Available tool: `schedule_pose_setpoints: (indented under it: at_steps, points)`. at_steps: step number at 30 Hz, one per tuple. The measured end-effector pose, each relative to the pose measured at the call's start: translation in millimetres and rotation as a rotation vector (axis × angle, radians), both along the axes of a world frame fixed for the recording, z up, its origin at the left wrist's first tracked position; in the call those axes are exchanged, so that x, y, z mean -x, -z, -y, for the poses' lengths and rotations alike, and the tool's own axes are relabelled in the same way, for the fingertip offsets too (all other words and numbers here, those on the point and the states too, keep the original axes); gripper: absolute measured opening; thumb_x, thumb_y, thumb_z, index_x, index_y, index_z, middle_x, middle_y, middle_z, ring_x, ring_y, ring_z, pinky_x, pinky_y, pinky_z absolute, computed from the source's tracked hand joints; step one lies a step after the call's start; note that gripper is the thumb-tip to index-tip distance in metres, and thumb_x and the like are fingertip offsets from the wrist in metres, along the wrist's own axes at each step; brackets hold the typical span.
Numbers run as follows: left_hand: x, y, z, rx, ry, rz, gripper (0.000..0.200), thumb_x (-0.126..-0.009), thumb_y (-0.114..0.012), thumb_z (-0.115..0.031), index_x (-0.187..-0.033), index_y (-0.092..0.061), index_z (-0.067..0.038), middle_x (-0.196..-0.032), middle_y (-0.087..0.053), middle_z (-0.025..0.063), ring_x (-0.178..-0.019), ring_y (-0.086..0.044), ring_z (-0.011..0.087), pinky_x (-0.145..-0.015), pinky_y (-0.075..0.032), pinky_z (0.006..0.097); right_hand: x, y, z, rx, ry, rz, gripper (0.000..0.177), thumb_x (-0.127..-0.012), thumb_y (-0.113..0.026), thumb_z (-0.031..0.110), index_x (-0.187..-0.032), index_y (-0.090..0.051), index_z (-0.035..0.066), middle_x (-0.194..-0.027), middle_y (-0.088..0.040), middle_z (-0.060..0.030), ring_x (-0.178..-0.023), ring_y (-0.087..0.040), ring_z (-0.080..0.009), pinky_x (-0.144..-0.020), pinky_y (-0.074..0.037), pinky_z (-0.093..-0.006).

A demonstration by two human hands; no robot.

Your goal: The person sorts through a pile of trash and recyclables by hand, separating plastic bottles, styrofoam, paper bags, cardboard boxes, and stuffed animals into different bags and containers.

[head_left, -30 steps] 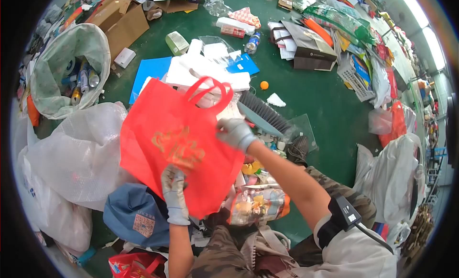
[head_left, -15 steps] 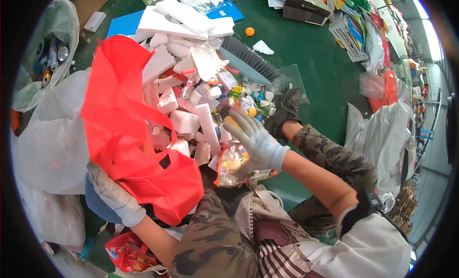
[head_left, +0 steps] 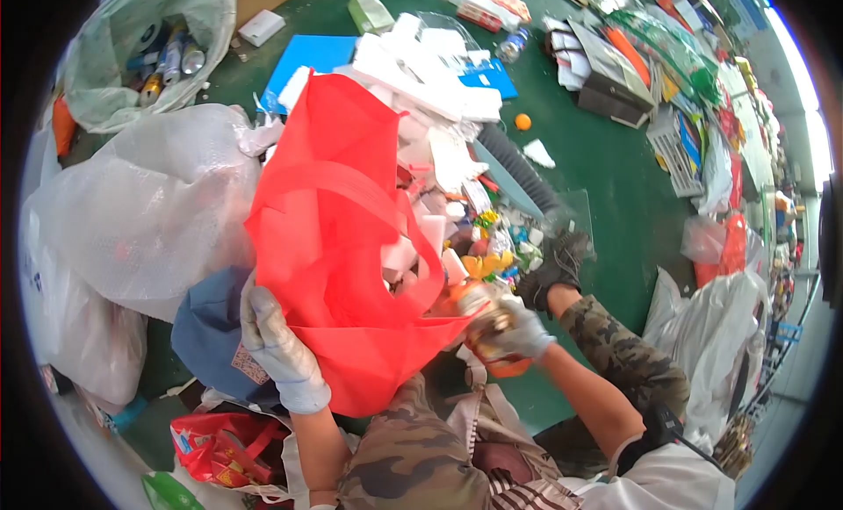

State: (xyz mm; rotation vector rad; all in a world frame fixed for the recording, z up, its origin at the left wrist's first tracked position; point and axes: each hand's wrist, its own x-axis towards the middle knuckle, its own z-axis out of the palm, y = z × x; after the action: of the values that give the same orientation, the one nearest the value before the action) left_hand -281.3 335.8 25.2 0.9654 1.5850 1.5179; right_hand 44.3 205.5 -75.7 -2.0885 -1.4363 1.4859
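Observation:
A red fabric tote bag (head_left: 338,273) with loop handles stands over my lap, covering part of the scrap pile. My gloved left hand (head_left: 285,356) grips its lower left side, fingers pointing up along the fabric and thumb hidden. On the bag's right, my gloved right hand (head_left: 520,333), smeared by motion, is closed on a clear, orange-edged plastic packet (head_left: 492,339) with yellowish and brown contents or print. That packet touches or overlaps the tote's right corner. Beneath my left hand lies a blue fabric bag (head_left: 215,330) with a printed code square.
White foam pieces (head_left: 413,75) and small plastic scraps (head_left: 500,247) are heaped ahead, beside a brush head (head_left: 518,176). A sack of cans (head_left: 145,62) stands far left, near bubble wrap (head_left: 158,211). White sacks (head_left: 711,334) lie right; a small orange ball (head_left: 522,122) is on the green floor.
My right hand has gone from open with spread fingers to closed on the plastic packet, lifting it toward the tote. The view has shifted, and the tote appears farther right.

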Motion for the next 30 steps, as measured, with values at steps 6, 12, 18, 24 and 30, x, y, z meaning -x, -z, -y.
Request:
schedule_pose_setpoints:
  at_steps: [6,12,18,24,30]
  points:
    - [-37.1,-27.3,11.1,0.111,0.277,0.057,0.034,-0.091,-0.049,-0.022,-0.112,-0.058,0.003,-0.076,-0.049,-0.0026,-0.067,-0.046,0.0071,-0.062,-0.039,0.0219,-39.1,-142.5,-90.6,-0.236,0.654,-0.98,0.045,-0.086,-0.06,0.027,-0.124,-0.043,0.008,-0.108,-0.055,-0.0053,-0.1,-0.054,-0.0168,-0.083,-0.049,-0.031]
    - [-32.6,-48.1,0.9,-0.216,0.112,-0.19,0.034,-0.084,-0.047,-0.009,-0.115,-0.057,0.002,-0.076,-0.051,0.0022,-0.068,-0.049,0.0105,-0.063,-0.041,0.0237,30.2,-72.6,-138.3,0.141,0.062,-1.212,0.045,-0.092,-0.049,0.027,-0.131,-0.036,0.008,-0.118,-0.05,-0.0059,-0.109,-0.049,-0.0195,-0.088,-0.047,-0.033]
    - [-16.8,-35.8,2.0,-0.321,0.374,-0.171,0.024,-0.092,-0.051,-0.015,-0.108,-0.058,0.001,-0.103,-0.061,0.0134,-0.09,-0.06,0.0208,-0.08,-0.049,0.0313,60.6,-37.3,-185.1,0.263,-0.264,-1.104,0.048,-0.092,-0.045,0.027,-0.134,-0.033,0.007,-0.128,-0.044,-0.0076,-0.118,-0.045,-0.0237,-0.095,-0.043,-0.0367]
    - [-55.1,-60.0,1.8,-0.35,1.146,-0.209,0.028,-0.086,-0.059,-0.015,-0.113,-0.059,-0.005,-0.081,-0.062,0.0074,-0.064,-0.06,0.0182,-0.057,-0.046,0.0309,80.2,-57.0,-221.3,0.19,-0.154,-0.974,0.053,-0.086,-0.052,0.029,-0.131,-0.037,0.006,-0.132,-0.042,-0.0098,-0.118,-0.045,-0.0271,-0.098,-0.039,-0.0399]
    - [-80.6,-46.2,3.9,-0.356,1.191,-0.035,0.047,-0.073,-0.059,0.002,-0.116,-0.06,-0.016,-0.075,-0.054,0.0032,-0.067,-0.057,0.0189,-0.058,-0.047,0.0296,65.5,-53.9,-181.2,0.08,0.106,-0.994,0.055,-0.084,-0.054,0.031,-0.131,-0.038,0.006,-0.134,-0.04,-0.0111,-0.119,-0.044,-0.0289,-0.098,-0.038,-0.0413]
